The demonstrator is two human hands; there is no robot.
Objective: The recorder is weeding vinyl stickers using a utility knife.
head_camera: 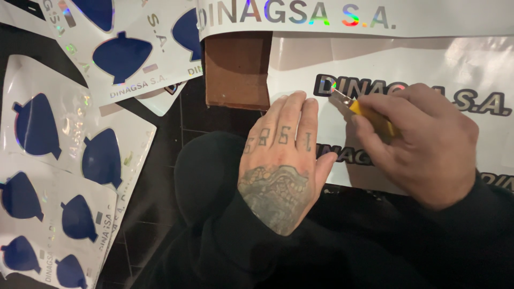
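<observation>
My left hand [284, 155] lies flat, fingers together, pressing down the left edge of a white sticker sheet [428, 64] with shiny holographic lettering. My right hand [423, 144] grips a yellow utility knife [369, 115]. Its metal blade tip touches the sheet at the first letters of the lettering row, just right of my left fingertips. Both forearms are in black sleeves. A second lettering row is partly hidden under my hands.
A brown cardboard piece [235, 69] sits left of the sheet. Several white sheets with dark blue shapes [64, 155] lie on the dark tiled floor at the left. Another lettered strip [353, 16] runs along the top.
</observation>
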